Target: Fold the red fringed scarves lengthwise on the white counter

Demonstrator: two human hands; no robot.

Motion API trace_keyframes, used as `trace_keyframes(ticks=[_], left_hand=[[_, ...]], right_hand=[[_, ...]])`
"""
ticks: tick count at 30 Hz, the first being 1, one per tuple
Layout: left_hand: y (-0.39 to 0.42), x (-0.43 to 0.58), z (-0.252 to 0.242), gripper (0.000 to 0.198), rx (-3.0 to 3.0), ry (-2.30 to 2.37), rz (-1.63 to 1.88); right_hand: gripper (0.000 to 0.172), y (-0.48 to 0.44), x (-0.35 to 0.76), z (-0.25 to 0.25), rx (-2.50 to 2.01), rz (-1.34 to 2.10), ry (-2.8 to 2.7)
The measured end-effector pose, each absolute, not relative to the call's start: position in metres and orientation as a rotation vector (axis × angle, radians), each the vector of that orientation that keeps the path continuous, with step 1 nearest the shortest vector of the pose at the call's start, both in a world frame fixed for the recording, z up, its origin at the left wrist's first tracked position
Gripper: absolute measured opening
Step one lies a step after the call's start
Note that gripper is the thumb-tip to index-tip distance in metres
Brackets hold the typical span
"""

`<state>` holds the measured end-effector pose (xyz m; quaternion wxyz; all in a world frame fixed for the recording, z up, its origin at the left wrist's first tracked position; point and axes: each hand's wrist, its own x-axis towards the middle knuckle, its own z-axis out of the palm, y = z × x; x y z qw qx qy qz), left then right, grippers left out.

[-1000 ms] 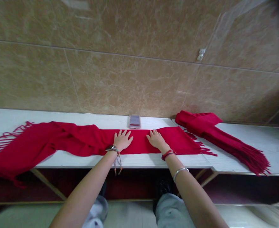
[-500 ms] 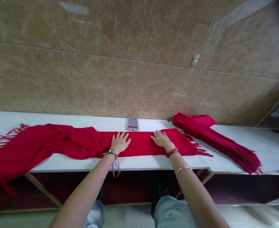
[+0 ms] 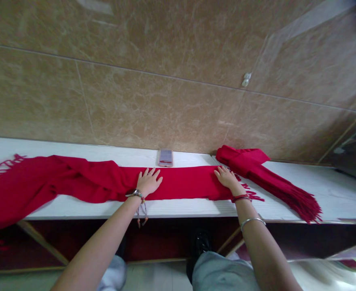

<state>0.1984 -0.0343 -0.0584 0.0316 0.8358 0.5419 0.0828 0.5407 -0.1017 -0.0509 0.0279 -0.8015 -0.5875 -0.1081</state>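
Note:
A long red scarf [image 3: 190,182] lies lengthwise on a white bench top [image 3: 178,207]. Its middle and right part are flat, while the left part is rumpled and hangs over the front edge. My left hand [image 3: 148,182] rests on the scarf with fingers spread, near where the rumpled part begins. Near the fringed right end, my right hand [image 3: 227,178] presses flat on the cloth, fingers apart. Part of the right fringe is hidden under that hand and wrist. Neither hand grips anything.
A second red fringed scarf [image 3: 263,173], folded, lies to the right. A phone [image 3: 165,158] sits behind the first scarf, close to the tiled wall [image 3: 159,109]. Open shelf compartments [image 3: 156,238] are under the bench top. A dark object [image 3: 355,157] stands at the far right.
My right hand has slid right along the scarf to its fringed end, and the cloth there looks flatter. My left hand stays on about the same spot. The view has shifted slightly.

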Motion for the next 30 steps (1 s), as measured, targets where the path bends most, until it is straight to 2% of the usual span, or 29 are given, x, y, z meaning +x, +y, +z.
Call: trace_keyframes(ticks=[5,10,14,17,21,27,30], left_hand=[[-0.034,0.198,-0.057,0.054,2.576,1.664,0.247],[-0.036,0.198,-0.055,0.054,2.573,1.656,0.219],[-0.033,0.199,-0.051,0.054,2.555,1.637,0.200],[-0.022,0.203,-0.042,0.051,2.552,1.543,0.214],[0.002,0.207,-0.027,0.041,2.553,1.413,0.273],[0.035,0.212,-0.025,0.022,2.441,1.352,0.347],[0.045,0.215,-0.028,0.017,2.371,1.294,0.402]], right_hand=[[0.048,-0.109,0.474,-0.024,-2.052,-0.274,-2.019],[0.050,-0.136,0.384,-0.029,-1.472,-0.038,-2.471],[0.037,-0.151,0.359,-0.035,-1.469,-0.079,-2.586],[0.034,-0.152,0.359,-0.030,-1.488,-0.153,-2.622],[0.033,-0.150,0.357,-0.026,-1.471,-0.264,-2.656],[0.014,-0.145,0.345,-0.040,-1.468,-0.464,-2.577],[0.012,-0.144,0.342,-0.043,-1.424,-0.542,-2.562]])
